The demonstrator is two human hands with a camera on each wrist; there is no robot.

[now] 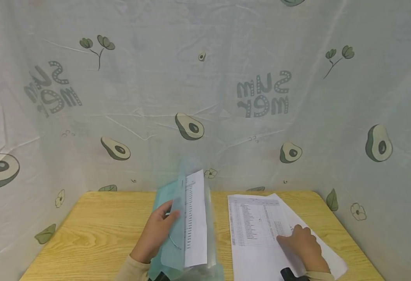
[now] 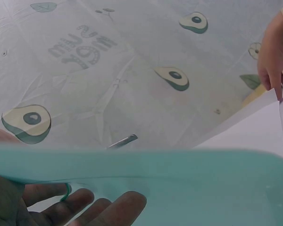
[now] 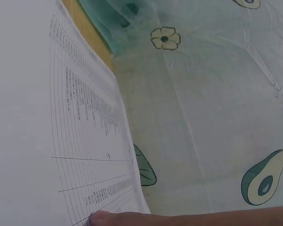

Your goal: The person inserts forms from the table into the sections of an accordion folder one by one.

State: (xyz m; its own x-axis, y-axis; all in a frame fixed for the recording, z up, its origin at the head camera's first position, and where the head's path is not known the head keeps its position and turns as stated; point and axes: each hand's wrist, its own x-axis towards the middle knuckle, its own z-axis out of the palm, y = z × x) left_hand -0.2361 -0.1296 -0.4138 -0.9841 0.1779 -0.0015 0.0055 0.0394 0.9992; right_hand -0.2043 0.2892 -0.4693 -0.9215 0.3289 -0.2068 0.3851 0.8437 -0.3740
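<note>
A translucent teal folder [image 1: 168,191] stands spread on the table with a printed white sheet [image 1: 195,218] inside. My left hand [image 1: 158,230] holds the folder's front flap, thumb on one face; in the left wrist view its other fingers [image 2: 125,207] lie along the flap, near a small green cord [image 2: 66,192]. To the right, a sheet with a printed table [image 1: 254,222] lies over another white sheet [image 1: 326,249] turned at an angle. My right hand [image 1: 303,244] pinches the printed sheet near its right edge, thumb on top and the other fingers curled.
The wooden table [image 1: 114,222] ends just beyond the folder and sheets. A pale curtain [image 1: 149,97] with avocado prints hangs behind and along both sides. Dark wrist camera mounts [image 1: 289,274] sit by both wrists.
</note>
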